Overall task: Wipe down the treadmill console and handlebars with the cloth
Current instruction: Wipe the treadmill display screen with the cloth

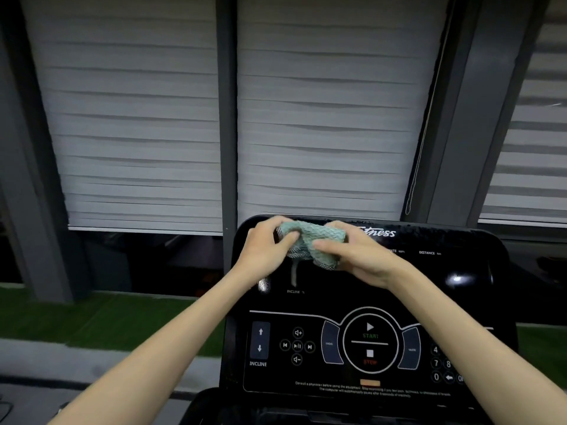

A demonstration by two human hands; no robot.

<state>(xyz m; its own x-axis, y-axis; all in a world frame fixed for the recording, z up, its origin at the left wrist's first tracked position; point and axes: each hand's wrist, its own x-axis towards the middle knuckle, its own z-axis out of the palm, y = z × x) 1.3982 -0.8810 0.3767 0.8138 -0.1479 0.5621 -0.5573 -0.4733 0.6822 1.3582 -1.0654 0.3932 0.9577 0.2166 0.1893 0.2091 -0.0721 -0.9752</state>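
While the room sits in dim light, the pleated grey blinds [135, 118] on the far left hang in flat, slightly wavy horizontal folds, and below them a strip of green turf [92, 314] with a short, fuzzy pile runs along the floor. A dark, matte window post [226, 102] stands upright between two blind panels. From the lower left a bare forearm reaches up and forward to the left hand [267, 243], whose fingers curl round the left end of the cloth [310, 240] with the thumb laid over its top. That cloth is pale green with a coarse, netted weave, bunched into a lumpy roll, and a thin strand droops from its underside. It is held up at the top edge of the treadmill console [352, 292], in front of the upper display; whether it actually touches the surface I cannot tell. On its right end the right hand [362, 256] grips it, thumb stretched across the front of the fabric and fingers wrapped behind, the wrist bent a little and the forearm running down to the lower right corner. Both hands sit close together, nearly meeting over the roll. The console itself is glossy black plastic with rounded corners, catching small white glints. Its lower panel carries rectangular incline keys [260, 340] at the left, a round start and stop dial [369, 342] in the middle and a number keypad [441, 363] at the right. Further right a thin looped cord [420, 133] hangs beside the blind.
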